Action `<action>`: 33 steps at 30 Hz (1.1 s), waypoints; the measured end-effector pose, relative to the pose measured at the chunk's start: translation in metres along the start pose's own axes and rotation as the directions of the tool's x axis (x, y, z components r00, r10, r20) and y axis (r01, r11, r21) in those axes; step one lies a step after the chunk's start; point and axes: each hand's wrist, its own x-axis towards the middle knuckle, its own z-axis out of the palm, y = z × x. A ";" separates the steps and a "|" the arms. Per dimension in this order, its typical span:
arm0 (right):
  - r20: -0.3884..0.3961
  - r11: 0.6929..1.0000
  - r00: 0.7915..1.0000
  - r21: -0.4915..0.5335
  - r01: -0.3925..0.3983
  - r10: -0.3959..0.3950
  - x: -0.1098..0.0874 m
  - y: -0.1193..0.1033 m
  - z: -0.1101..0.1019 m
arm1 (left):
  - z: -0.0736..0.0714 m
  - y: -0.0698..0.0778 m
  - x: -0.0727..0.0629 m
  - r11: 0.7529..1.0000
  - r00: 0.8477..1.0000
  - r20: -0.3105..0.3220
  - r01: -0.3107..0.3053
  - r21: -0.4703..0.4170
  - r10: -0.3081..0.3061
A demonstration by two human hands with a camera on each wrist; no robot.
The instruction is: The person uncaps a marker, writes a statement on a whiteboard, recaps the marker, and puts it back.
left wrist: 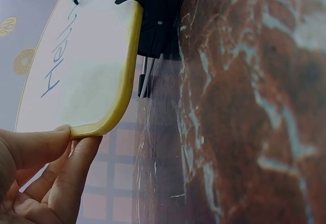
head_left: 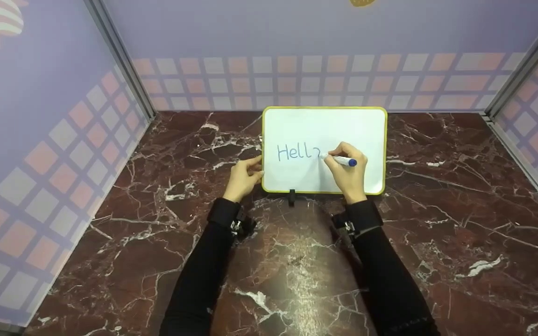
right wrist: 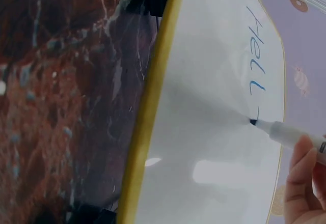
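A whiteboard [head_left: 325,126] with a yellow frame stands tilted on a black stand [left wrist: 158,20]. Blue handwriting [head_left: 294,152] on it reads "Hell", followed by a curved, unclosed stroke. My right hand [head_left: 349,163] pinches a white marker [head_left: 341,159] with a blue end; in the right wrist view its dark tip meets the board beside that stroke. At the board's left edge, my left hand [head_left: 243,177] pinches the frame near the lower corner, thumb in front and fingers behind, as the left wrist view shows [left wrist: 51,168].
The board stands on a dark red marbled table [head_left: 437,252]. Purple panels with pink and white squares enclose the back [head_left: 334,37], left and right. A black stand clip [head_left: 292,197] grips the board's lower edge. Both wrists wear black camera straps.
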 end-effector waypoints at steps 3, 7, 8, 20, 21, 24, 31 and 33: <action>0.022 1.000 1.000 0.003 -0.021 0.020 0.000 0.000 0.001 | 0.000 0.000 0.000 1.000 1.000 -0.003 -0.002 0.001 0.002; 0.022 0.998 0.999 0.046 -0.044 0.043 0.001 0.001 0.004 | 0.000 0.000 0.000 1.000 1.000 -0.005 -0.005 -0.002 0.005; 0.017 0.998 0.999 0.054 -0.044 0.044 0.002 0.001 0.005 | 0.000 0.000 0.000 1.000 1.000 -0.005 -0.007 -0.003 0.007; -0.121 0.982 0.989 0.179 -0.068 0.090 0.009 -0.009 -0.019 | 0.000 0.001 -0.002 1.000 1.000 -0.002 -0.029 0.001 0.029; -0.107 0.983 0.990 0.172 -0.068 0.087 0.008 -0.010 -0.023 | 0.000 0.001 -0.002 1.000 1.000 -0.004 -0.030 0.002 0.030; -0.072 0.992 0.996 0.114 -0.052 0.060 0.005 -0.013 -0.031 | 0.000 0.001 -0.001 1.000 1.000 -0.006 -0.031 0.004 0.031; -0.058 0.998 0.998 0.057 -0.014 0.018 0.005 -0.003 -0.032 | 0.000 0.000 0.000 1.000 1.000 0.012 -0.005 0.003 0.005; -0.056 0.998 0.998 0.065 -0.005 0.008 0.005 -0.002 -0.031 | 0.000 0.000 0.000 1.000 1.000 0.012 -0.002 0.008 0.001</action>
